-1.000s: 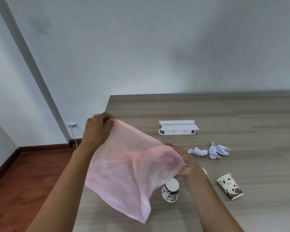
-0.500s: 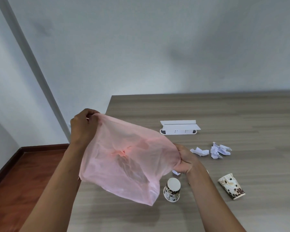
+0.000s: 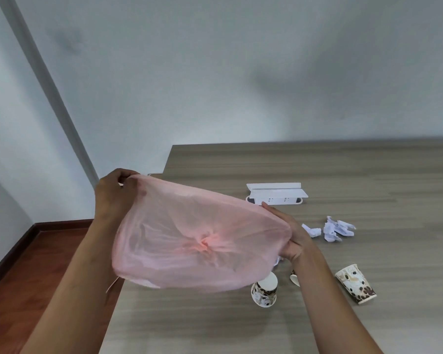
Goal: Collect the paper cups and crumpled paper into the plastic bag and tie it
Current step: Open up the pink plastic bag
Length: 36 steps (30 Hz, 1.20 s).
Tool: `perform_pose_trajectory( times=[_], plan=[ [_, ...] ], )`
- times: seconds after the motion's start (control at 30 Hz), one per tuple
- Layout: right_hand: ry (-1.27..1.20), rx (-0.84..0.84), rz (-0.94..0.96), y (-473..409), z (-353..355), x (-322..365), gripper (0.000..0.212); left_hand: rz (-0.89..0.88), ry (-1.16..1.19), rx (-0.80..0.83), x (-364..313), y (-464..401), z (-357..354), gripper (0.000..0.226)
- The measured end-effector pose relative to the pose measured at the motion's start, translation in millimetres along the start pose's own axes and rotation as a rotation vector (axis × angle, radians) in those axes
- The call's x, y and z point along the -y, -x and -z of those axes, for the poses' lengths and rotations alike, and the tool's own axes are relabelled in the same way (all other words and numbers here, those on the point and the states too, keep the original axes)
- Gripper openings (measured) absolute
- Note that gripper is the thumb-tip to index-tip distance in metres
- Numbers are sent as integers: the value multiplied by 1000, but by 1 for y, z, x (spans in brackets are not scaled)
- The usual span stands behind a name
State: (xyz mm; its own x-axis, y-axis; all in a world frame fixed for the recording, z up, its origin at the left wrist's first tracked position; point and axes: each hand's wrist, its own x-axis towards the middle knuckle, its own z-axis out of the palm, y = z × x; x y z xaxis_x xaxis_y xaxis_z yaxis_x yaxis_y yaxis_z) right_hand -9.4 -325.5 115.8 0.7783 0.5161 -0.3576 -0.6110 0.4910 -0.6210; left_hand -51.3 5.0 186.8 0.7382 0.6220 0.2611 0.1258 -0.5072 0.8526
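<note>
Two patterned paper cups (image 3: 264, 292) lie on the wooden table (image 3: 368, 175) in front. Above them a thin pink plastic bag (image 3: 197, 241) is stretched wide open in the air; the left hand (image 3: 113, 198) pinches its far rim, the right hand (image 3: 289, 236) grips the near rim. Crumpled paper (image 3: 330, 229) lies beyond.

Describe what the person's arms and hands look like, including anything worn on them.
Both forearms are bare as far as the frame shows, with no sleeve in view. The left hand and right hand wear no gloves; no watch, bracelet or ring is visible.
</note>
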Motion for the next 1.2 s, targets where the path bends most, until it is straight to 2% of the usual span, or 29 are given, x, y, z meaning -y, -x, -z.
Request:
perform_pose_trajectory(
  times=[0.17,0.3,0.33,0.4,0.43,0.47,0.5,0.53,0.57,0.63,0.7,0.77,0.87,0.93,1.0,1.07,1.13,1.2],
  plan=[
    [20,-51,56,5,-5,1,28,104,-5,75,16,-6,3,21],
    [-3,-87,-22,0,-4,-1,27,239,-33,251,27,-12,4,19],
    [-6,-111,-48,-1,-4,-2,27,253,-75,324,28,-12,6,26],
    [-14,-148,-71,-5,-4,-3,19,175,-257,538,26,-7,10,66],
    [-12,-171,-52,-7,-3,-4,22,77,-355,645,23,-3,10,90],
    [-6,-196,-61,-9,-1,-5,34,-40,-416,728,18,4,7,106],
    [15,-222,-85,-12,-1,-6,38,-166,-436,780,14,15,-1,112],
    [19,-247,-95,-15,-3,-7,27,-286,-453,796,10,27,-12,111],
    [5,-251,-104,-18,-4,-11,9,-383,-491,790,11,37,-25,105],
    [-17,-347,-72,-26,1,-12,31,-469,-581,743,14,54,-53,80],
    [-89,-283,-156,-21,-2,-14,28,-474,-618,656,25,61,-71,45],
    [-45,-221,-164,-16,-6,-12,20,-449,-565,539,34,60,-80,18],
    [225,-226,-60,-16,2,0,79,-357,-424,454,29,49,-83,12],
    [572,-199,68,-9,-1,1,94,-306,-373,451,19,41,-80,13],
    [1079,-276,211,-11,0,-5,89,-290,-362,436,9,32,-77,19],
    [1433,-421,379,-19,1,-14,58,-246,-353,418,2,26,-73,23],
    [1517,-588,488,-29,8,-22,30,-190,-357,406,4,19,-66,27],
    [1395,-734,554,-37,20,-22,22,-152,-372,357,9,13,-56,31]
  ],
)
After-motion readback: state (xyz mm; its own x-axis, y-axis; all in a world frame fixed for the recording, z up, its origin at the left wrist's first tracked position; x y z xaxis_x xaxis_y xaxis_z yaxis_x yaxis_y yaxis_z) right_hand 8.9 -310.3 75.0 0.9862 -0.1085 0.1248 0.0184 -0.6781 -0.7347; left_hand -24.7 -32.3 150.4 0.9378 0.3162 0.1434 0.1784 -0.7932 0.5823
